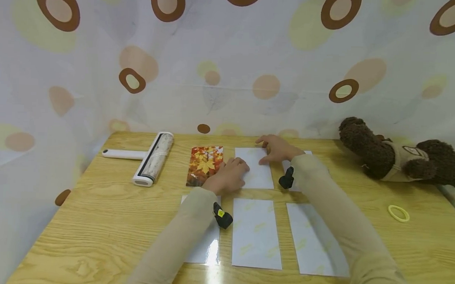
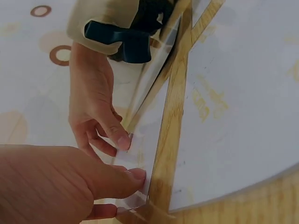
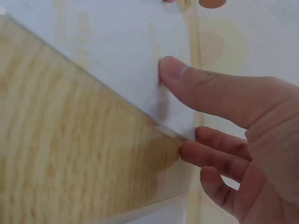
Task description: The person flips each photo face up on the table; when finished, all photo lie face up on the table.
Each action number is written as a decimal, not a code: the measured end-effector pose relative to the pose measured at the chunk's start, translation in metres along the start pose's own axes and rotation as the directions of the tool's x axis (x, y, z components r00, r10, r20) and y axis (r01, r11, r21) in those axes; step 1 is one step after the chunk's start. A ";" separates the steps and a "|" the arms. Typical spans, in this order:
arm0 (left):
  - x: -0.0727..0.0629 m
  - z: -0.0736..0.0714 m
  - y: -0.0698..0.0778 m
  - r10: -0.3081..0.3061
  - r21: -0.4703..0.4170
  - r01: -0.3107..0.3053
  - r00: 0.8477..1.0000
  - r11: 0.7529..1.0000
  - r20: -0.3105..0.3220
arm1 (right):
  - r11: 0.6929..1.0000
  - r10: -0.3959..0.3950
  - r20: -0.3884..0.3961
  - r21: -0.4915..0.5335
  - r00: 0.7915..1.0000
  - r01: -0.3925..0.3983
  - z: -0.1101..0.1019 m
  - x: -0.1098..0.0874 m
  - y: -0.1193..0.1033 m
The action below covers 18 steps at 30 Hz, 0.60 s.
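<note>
Several white rectangular cards lie in two rows on the wooden table. In the head view my left hand [image 1: 230, 175] touches the left side of the upper middle card [image 1: 254, 176], between it and an autumn-leaf picture card [image 1: 206, 164]. My right hand [image 1: 278, 148] hovers around that white card's upper right corner, thumb and fingers spread. In the right wrist view the right thumb [image 3: 173, 70] is over the white face, other fingertips at the edge. The left wrist view shows the left thumb [image 2: 135, 175] near a card edge. Neither hand visibly pinches the card.
A white lint roller [image 1: 157, 158] lies on the left of the table [image 1: 97, 221]. Brown plush bear [image 1: 400, 160] at the right, a yellow ring [image 1: 398, 213] in front of it. More white cards [image 1: 256, 233] form the near row. A patterned curtain [image 1: 229, 104] hangs behind.
</note>
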<state>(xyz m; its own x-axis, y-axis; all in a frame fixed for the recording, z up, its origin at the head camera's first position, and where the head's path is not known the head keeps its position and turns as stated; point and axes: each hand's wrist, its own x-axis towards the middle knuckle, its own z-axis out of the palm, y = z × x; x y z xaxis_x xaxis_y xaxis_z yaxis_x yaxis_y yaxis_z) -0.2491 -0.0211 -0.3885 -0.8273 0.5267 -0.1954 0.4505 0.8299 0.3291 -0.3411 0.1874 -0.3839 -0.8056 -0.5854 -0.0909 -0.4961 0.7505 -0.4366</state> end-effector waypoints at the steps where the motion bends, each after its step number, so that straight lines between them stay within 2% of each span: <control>1: 0.000 0.002 0.001 -0.005 -0.014 0.004 1.000 1.000 -0.010 | 1.000 0.015 -0.010 0.011 1.000 -0.015 0.000 0.000 0.000; 3: -0.001 0.005 0.002 -0.022 -0.025 0.021 0.999 0.999 -0.031 | 0.999 0.049 -0.020 0.021 0.999 -0.049 0.001 0.000 -0.002; 6: -0.001 0.006 0.006 -0.099 -0.049 0.095 0.991 0.994 -0.089 | 0.996 0.081 -0.030 -0.025 0.996 -0.082 -0.002 0.001 -0.003; 8: -0.001 0.007 0.007 -0.169 -0.071 0.161 0.975 0.984 -0.145 | 0.996 0.077 -0.047 -0.045 0.996 -0.080 -0.003 0.001 -0.004; 11: -0.001 0.007 0.008 -0.253 -0.121 0.231 0.942 0.965 -0.222 | 0.997 0.064 -0.093 -0.043 0.994 -0.068 -0.004 0.001 -0.005; 13: -0.001 0.009 0.007 -0.267 -0.163 0.230 0.928 0.959 -0.260 | 0.998 0.059 -0.125 -0.010 0.990 -0.061 -0.005 0.000 -0.005; 16: 0.000 0.013 0.004 -0.266 -0.271 0.178 0.904 0.946 -0.334 | 0.996 0.073 -0.139 0.051 0.988 -0.067 -0.007 -0.003 -0.005; 18: 0.000 0.015 0.001 -0.275 -0.414 0.105 0.884 0.904 -0.379 | 0.993 0.089 -0.130 0.088 0.987 -0.078 -0.008 -0.005 -0.006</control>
<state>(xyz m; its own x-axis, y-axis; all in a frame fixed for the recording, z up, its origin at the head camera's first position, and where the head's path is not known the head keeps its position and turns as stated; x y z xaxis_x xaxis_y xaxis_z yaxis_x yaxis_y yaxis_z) -0.2434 -0.0178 -0.4018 -0.9822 0.1670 0.0866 0.1821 0.7292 0.6596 -0.3371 0.1881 -0.3735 -0.8821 -0.4709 -0.0120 -0.4011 0.7642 -0.5050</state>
